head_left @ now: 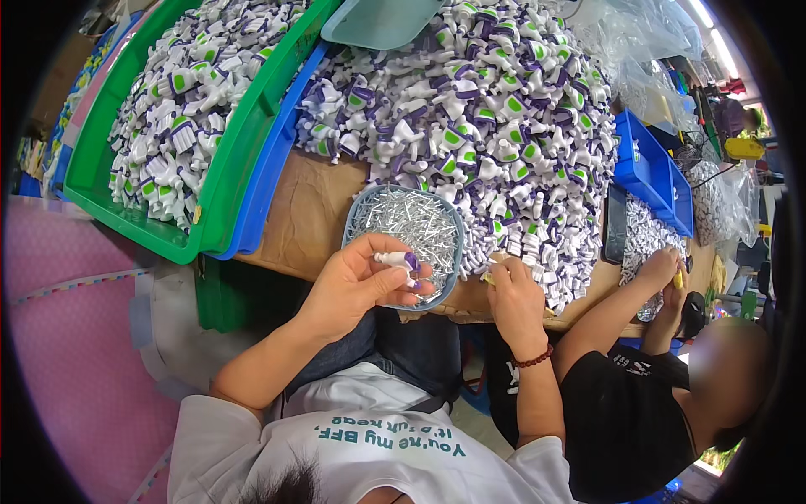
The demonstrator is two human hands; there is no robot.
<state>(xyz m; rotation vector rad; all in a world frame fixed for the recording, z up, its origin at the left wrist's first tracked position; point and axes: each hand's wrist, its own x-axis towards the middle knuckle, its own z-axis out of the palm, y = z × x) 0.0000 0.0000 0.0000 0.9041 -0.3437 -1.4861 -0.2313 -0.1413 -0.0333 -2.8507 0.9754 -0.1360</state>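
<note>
My left hand [357, 281] is over the near-left rim of a grey-blue bowl [458, 252] full of small silvery metal pins [411, 214]. Its thumb and fingers are closed on a small white and purple plastic figure part [392, 259]; a second such piece seems to lie lower, against the fingers. To the right of the bowl, at the near edge of the heap, my right hand [516, 298] has its fingers pinched together. Something yellowish shows at those fingertips, but I cannot make out what they hold. A red beaded bracelet circles that wrist.
A large heap of white, purple and green plastic parts [504, 109] covers the table [294, 210]. Left stands a green crate [222, 181] of similar parts beside a blue tray [256, 218]. A co-worker's hands [659, 269] work at the right, near blue bins [642, 176] and a dark phone-like slab [614, 223].
</note>
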